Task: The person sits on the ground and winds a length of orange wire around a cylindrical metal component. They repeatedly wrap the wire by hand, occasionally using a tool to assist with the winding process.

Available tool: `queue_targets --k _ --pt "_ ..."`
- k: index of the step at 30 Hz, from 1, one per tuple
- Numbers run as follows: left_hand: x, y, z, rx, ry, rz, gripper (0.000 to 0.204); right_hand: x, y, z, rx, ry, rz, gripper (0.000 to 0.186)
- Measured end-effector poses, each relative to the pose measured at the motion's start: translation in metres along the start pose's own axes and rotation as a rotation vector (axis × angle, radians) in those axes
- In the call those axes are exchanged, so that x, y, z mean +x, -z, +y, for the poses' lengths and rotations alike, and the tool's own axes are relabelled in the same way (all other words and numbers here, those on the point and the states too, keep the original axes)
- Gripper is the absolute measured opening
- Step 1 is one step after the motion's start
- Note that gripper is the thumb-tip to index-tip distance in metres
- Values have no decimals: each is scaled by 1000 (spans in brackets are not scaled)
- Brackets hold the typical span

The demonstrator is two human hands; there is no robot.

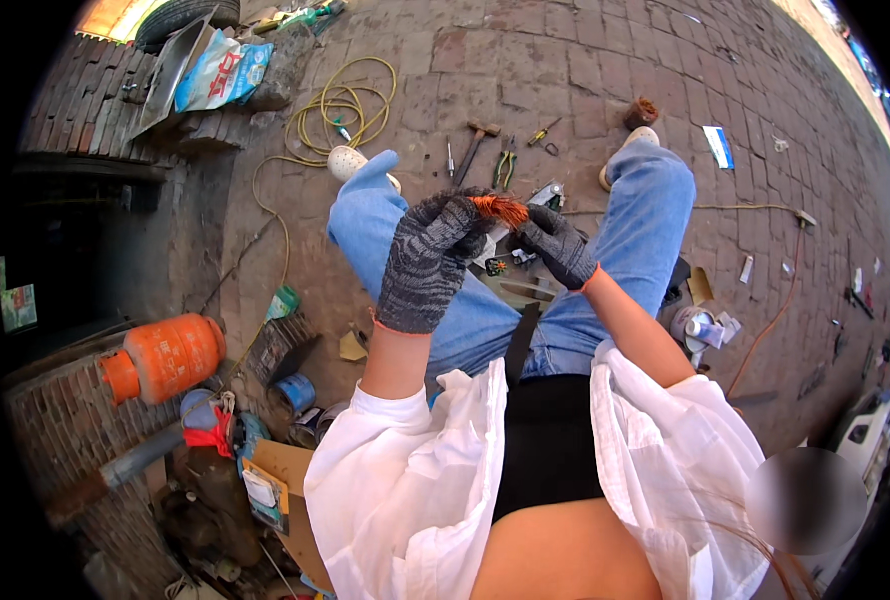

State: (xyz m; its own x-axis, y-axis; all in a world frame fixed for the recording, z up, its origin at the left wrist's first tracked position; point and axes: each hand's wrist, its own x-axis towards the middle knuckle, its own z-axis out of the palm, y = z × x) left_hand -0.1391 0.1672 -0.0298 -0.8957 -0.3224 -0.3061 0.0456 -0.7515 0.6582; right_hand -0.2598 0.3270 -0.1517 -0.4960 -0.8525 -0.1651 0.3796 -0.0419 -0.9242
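Both my hands wear dark grey knitted gloves and meet in front of my lap. My left hand [427, 255] is closed around one end of a bundle of orange copper wire strands [501, 209]. At the bundle's other end, the fingers of my right hand [558, 243] are pressed together on the strands. My left glove hides part of the bundle. Just beyond my right hand, a silver metal tool [548, 195] lies on the ground, partly covered. Farther off lie a hammer [473, 155], green-handled pliers [505, 166] and a yellow screwdriver [544, 131].
A coiled yellow hose or cable [343, 105] lies at the far left. An orange gas cylinder [173, 357] and a cardboard box [287, 480] are to my left. By my right foot stands a reddish-brown round piece [642, 113]; white containers [700, 328] sit at the right.
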Motion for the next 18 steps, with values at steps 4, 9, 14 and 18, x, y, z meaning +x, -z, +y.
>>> queue_targets --k 4,9,14,18 --pt "-3 14 10 452 20 -56 16 13 26 -12 -2 -204 -1 37" --pt "-14 11 17 1497 -363 -182 15 32 20 -56 -67 -247 165 34" --pt "-3 14 3 1906 -493 108 18 11 -11 -105 -95 -262 101 30" --pt "26 25 -13 1306 -558 328 18 -16 -45 -105 -429 27 -107 31"
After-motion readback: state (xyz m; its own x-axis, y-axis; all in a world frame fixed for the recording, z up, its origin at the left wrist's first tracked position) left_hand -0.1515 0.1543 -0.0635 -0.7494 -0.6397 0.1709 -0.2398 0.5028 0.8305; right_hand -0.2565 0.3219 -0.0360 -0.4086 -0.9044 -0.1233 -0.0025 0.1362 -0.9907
